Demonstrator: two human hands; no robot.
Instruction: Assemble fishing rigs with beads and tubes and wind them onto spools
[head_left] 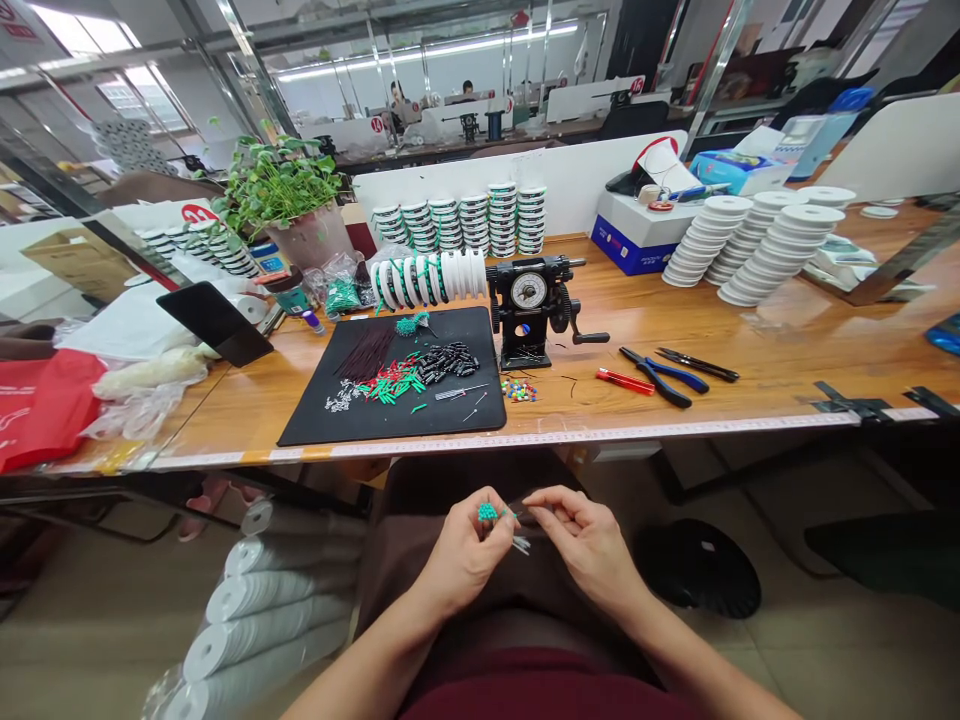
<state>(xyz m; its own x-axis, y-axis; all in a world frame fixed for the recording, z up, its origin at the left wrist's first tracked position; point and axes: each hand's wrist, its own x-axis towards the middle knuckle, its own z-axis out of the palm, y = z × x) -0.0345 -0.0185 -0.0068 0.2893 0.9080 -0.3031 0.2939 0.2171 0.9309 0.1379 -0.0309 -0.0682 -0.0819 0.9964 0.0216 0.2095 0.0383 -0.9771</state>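
Observation:
My left hand [469, 550] is closed round a bundle of thin pieces with green tips [487, 512]; white ends [521, 545] stick out beside its fingers. Just to the right, my right hand [581, 540] pinches with thumb and forefinger near the left fingertips; what it holds is too small to make out. Both hands are over my lap, below the table edge. On the table in front, a black mat [322, 400] carries red and green pieces [394, 380], black pieces [450, 363] and dark thin strands [367, 353].
A hand-cranked winder [529, 310] with white spools [427, 280] stands behind the mat. Pliers [660, 378] and a red tube [625, 380] lie to its right. Stacked spools [780, 255] stand at the back right, a potted plant [281, 185] at the back left.

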